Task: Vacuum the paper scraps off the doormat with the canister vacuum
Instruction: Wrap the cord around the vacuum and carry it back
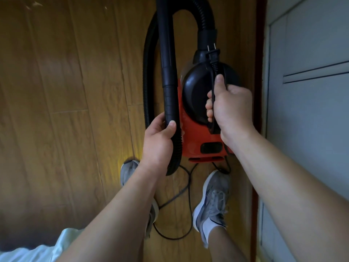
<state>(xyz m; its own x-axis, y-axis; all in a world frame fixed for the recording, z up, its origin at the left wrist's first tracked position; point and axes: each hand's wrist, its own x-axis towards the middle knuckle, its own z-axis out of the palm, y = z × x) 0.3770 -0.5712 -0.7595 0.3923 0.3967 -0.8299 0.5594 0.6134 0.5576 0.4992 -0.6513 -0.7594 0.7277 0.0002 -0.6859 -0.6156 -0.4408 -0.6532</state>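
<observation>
Wood-plank floor (56, 91). Holding red-and-black canister vacuum (198, 137) lengthwise up centre frame, right hand (232, 108) clamped on handle (212, 129), left hand (158, 140) gripping black wand (168, 63); doormat unseen.

Floor: wood-grain planks (56, 91), glossy, seams running away from the viewer.
Right edge: dark red-brown strip (255, 186) bordering the planks.
Power cord (175, 237): black, lying in loose loops between the shoes.
Left shoe (129, 172): grey, standing on the planks.
Right shoe (213, 201): grey, near the strip.
</observation>
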